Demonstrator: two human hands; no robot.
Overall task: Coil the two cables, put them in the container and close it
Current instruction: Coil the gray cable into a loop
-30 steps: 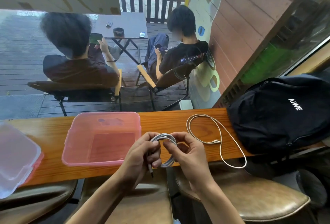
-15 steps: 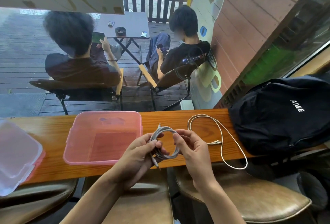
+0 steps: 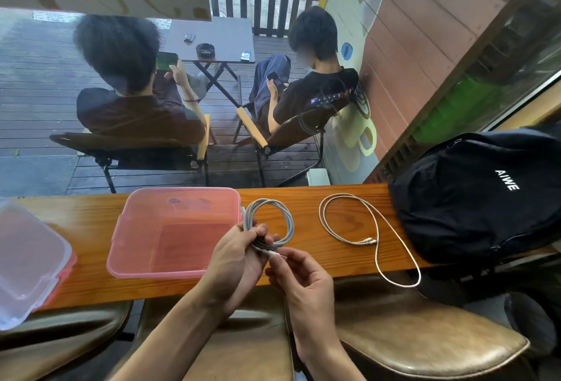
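Two brown padded leather stools (image 3: 425,341) are seen nearest, below the counter's near edge. Above them, the left hand (image 3: 233,262) is closed around the lower part of a coiled grey-white cable (image 3: 270,223), the loops pinched between thumb and fingers. The right hand (image 3: 303,277) is partly curled, its thumb and forefinger nipped on the coil's small plug end; how firmly it is held cannot be judged at this scale.

The coil is held up over the middle of the long narrow wooden counter (image 3: 306,198), just right of the open pink translucent plastic container (image 3: 173,271), which is set near the near edge, left of centre. A clear plastic lid with pink rim (image 3: 27,262) is lying at the counter's left end, overhanging the near edge.

A loose white uncoiled cable (image 3: 376,229) is spread right of centre, one loop hanging past the near edge. A black fabric backpack (image 3: 485,198) is resting on the right end.

Beyond the far edge, through glass, two seated persons (image 3: 133,92) are noted on a wooden deck.
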